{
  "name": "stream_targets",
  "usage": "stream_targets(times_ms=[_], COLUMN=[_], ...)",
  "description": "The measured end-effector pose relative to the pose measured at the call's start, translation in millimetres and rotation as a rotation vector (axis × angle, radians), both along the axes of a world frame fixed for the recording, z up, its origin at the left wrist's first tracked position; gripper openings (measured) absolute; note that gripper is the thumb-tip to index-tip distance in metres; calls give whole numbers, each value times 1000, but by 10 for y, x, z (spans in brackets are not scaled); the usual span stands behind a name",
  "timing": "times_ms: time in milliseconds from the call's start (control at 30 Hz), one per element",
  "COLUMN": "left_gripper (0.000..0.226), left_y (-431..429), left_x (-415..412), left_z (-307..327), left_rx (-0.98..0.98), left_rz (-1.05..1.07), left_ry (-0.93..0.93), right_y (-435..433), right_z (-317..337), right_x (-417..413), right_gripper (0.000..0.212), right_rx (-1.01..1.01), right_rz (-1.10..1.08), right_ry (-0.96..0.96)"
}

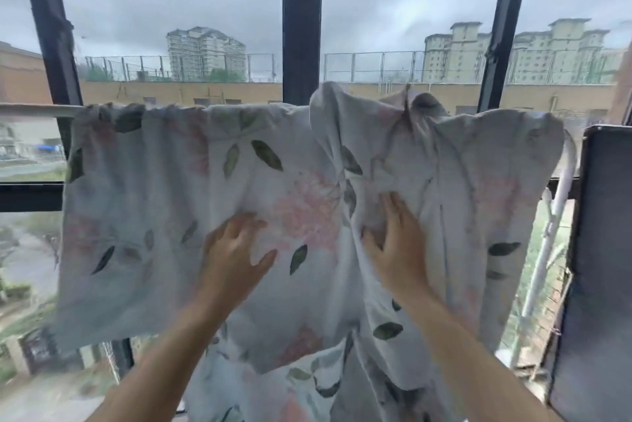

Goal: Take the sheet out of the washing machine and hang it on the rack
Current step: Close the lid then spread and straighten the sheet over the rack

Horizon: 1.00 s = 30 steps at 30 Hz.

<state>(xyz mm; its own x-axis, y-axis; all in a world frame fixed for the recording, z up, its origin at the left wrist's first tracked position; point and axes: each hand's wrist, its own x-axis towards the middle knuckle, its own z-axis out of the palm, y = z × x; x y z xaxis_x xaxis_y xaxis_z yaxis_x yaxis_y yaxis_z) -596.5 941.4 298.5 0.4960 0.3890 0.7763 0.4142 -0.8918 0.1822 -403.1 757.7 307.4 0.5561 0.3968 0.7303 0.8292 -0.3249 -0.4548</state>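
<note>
Head camera view, looking forward at two bare hands laid on a hanging sheet. Left hand point(236, 247), just left of the frame's centre, lies flat on the cloth with fingers spread wide and thumb out to the right; it holds nothing. Right hand point(393, 240), just right of centre, also lies open against the cloth, fingers straight and pointing up, thumb out to the left beside a deep vertical fold. Both forearms rise from the bottom edge of the frame. A pink flower print lies between the two hands.

The sheet point(164, 202) fills the middle of the frame, draped over a horizontal rail point(34, 110), a pale bar that shows bare only at the left edge. The sheet's left half hangs fairly smooth, its top gathered in small puckers along the rail. Its right half is bunched, with a hump rising above the rail line and long creases running down. The lower hem is uneven: higher at the left, dropping out of the frame at bottom centre. The cloth is pale blue-white with pink blossoms and dark green leaves.

At the sheet's right edge a white upright tube point(561, 196) shows, and just beyond it a dark panel point(602, 267) closes off the right side. Left of the sheet there is open room along the bare rail. Behind stands a window with dark frame bars point(302, 21), and through it tall buildings point(205, 52) and grey sky.
</note>
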Motion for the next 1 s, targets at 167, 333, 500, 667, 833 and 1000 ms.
stream_targets(times_ms=[167,333,500,667,833,1000], left_gripper=[27,56,50,60,58,60], left_y=[81,203,288,365,370,335], left_x=[-315,-377,-395,-285,-100,-101], left_z=[-1015,-1440,-1502,-1534,-1644,-1921], left_rx=[-491,-1233,-1963,-2041,-2133,-2000], left_rz=[56,91,-162,-134,-342,-175], left_ry=[-37,-183,-526,-484,-509,-770], right_y=[-29,109,208,278,461,550], right_z=[-973,-1272,-1487,-1778,-1962,-2004], right_x=[-504,-759,-830,-754,-591,-530], right_gripper=[55,21,19,32,31,8], right_rx=[-27,71,156,358,537,542], right_rz=[113,183,155,279,319,391], right_ry=[341,760,1502,1954,1980,1903])
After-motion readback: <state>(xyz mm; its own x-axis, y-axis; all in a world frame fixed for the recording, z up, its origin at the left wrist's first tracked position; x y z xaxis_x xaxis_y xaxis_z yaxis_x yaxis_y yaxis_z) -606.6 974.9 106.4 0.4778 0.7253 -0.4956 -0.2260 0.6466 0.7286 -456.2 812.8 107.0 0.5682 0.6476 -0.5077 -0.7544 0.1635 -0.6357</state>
